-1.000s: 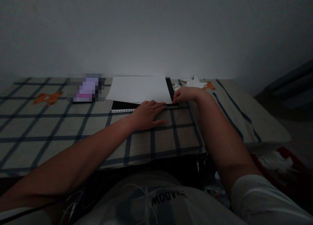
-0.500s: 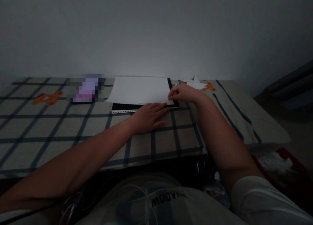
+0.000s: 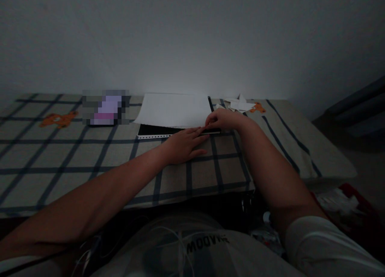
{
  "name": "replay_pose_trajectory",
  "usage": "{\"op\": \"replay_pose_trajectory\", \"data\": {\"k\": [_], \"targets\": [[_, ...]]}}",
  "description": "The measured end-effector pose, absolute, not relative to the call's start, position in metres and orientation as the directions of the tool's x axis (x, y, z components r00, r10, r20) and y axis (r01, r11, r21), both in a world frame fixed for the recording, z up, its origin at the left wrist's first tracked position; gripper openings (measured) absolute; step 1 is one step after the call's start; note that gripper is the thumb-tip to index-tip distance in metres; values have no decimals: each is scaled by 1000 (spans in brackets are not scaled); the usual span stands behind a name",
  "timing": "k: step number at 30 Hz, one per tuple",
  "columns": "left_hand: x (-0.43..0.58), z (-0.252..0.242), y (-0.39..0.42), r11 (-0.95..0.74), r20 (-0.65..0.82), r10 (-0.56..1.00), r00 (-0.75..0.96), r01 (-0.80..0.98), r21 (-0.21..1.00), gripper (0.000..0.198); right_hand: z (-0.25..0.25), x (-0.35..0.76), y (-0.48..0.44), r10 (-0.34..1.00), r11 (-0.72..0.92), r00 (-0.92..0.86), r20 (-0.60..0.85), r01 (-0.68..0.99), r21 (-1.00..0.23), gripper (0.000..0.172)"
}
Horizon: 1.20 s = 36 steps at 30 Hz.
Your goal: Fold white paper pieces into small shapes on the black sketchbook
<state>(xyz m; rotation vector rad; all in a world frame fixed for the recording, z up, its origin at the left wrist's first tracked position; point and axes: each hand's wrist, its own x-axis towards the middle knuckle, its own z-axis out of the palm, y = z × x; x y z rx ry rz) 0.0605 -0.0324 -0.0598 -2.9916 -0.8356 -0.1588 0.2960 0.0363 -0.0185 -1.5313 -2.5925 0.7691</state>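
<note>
A white sheet of paper (image 3: pixel 174 110) lies on a black mat with a perforated white edge (image 3: pixel 153 131), on a checked cloth with orange bears (image 3: pixel 99 156). My left hand (image 3: pixel 184 144) rests flat on the cloth, fingers stretched toward the sheet's near right corner. My right hand (image 3: pixel 223 119) is curled at that same corner, fingertips pinched on the paper's edge. The two hands almost touch there.
A blurred purple object (image 3: pixel 106 107) sits left of the paper near the wall. Several folded white paper scraps (image 3: pixel 239 104) lie at the back right. The table's right edge drops off to a dark floor with red and white items (image 3: pixel 339 199).
The right hand moved slightly down and left, to the sheet's near right corner. The left hand's fingertips edged forward to meet it. The paper lies a bit flatter.
</note>
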Motion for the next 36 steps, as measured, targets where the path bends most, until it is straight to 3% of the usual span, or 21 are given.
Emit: {"op": "replay_pose_trajectory", "data": {"k": [9,16,24,36], "targets": [[68,-52,-41,-789,134,599,789,611,-69,69,-21,297,40,838,370,-504,-211,807,-459,24],[69,-42,-51,-698,71,703,708,705,-126,70,-25,296,44,828,366,-521,-208,783,-503,22],[69,-41,-55,-681,52,715,697,712,-175,69,-22,293,42,830,362,-517,-208,784,-504,20],[35,-51,-49,-749,111,648,754,657,-87,60,-22,291,42,829,363,-519,-207,782,-506,19]]}}
